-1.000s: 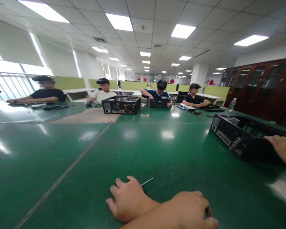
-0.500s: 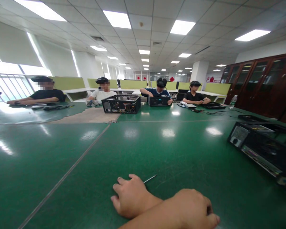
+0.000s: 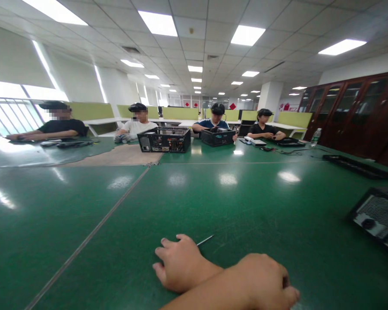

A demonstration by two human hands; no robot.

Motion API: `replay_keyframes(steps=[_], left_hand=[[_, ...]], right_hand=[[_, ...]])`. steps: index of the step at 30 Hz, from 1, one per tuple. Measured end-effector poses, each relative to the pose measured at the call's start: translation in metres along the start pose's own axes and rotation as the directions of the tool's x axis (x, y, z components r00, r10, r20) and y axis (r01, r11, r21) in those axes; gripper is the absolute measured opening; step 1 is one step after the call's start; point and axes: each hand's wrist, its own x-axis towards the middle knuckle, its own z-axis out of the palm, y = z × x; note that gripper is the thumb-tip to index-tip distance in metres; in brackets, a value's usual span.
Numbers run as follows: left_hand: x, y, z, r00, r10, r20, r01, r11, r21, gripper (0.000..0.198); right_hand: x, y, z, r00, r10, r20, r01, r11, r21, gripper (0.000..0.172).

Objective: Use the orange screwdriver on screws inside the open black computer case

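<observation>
My forearms (image 3: 210, 288) lie crossed, apparently resting.
My left hand (image 3: 267, 280) curls, any contents hidden; my right hand (image 3: 181, 265) spreads its fingers loosely over the surface (image 3: 116, 258), grasping nothing visible, a metal shaft (image 3: 205, 240) poking from behind. Farther, a computer case (image 3: 164, 141) sits open-topped, presumably for access.

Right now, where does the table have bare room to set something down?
Bare table shows between the far cases and the right hand, and left of the seam. It is crowded around the crossed arms and the rod, at the right by the near case and black panel, and among the far cases.
</observation>
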Motion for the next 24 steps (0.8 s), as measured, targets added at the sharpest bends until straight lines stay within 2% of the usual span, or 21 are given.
replay_keyframes(steps=[6, 16, 18, 20, 22, 24], left_hand=[[0.000, 0.002, -0.002, 0.999, -0.025, 0.040, 0.025, 1.000, 0.001, 0.044], [0.000, 0.002, -0.001, 1.000, -0.009, 0.015, 0.009, 1.000, -0.002, 0.039], [-0.001, 0.003, 0.001, 0.998, 0.043, -0.038, -0.043, 0.999, 0.007, 0.036], [-0.006, 0.006, -0.005, 0.980, 0.126, -0.152, -0.115, 0.990, 0.080, 0.034], [-0.016, 0.006, -0.024, 0.940, 0.194, -0.279, -0.146, 0.972, 0.185, 0.033], [-0.029, -0.005, -0.061, 0.897, 0.197, -0.396, -0.098, 0.961, 0.257, 0.034]], right_hand=[[0.000, 0.000, -0.001, 1.000, 0.000, 0.014, 0.000, 1.000, -0.002, 0.027], [0.000, 0.001, 0.002, 1.000, 0.002, 0.008, -0.002, 1.000, -0.002, 0.028], [0.000, 0.001, 0.001, 1.000, -0.007, 0.007, 0.007, 1.000, -0.015, 0.029], [0.000, 0.002, -0.002, 0.999, -0.034, 0.005, 0.035, 0.999, -0.022, 0.029], [0.001, 0.004, -0.006, 1.000, -0.024, 0.001, 0.024, 1.000, -0.018, 0.026], [0.001, 0.006, -0.012, 1.000, 0.023, -0.016, -0.023, 1.000, -0.019, 0.023]])
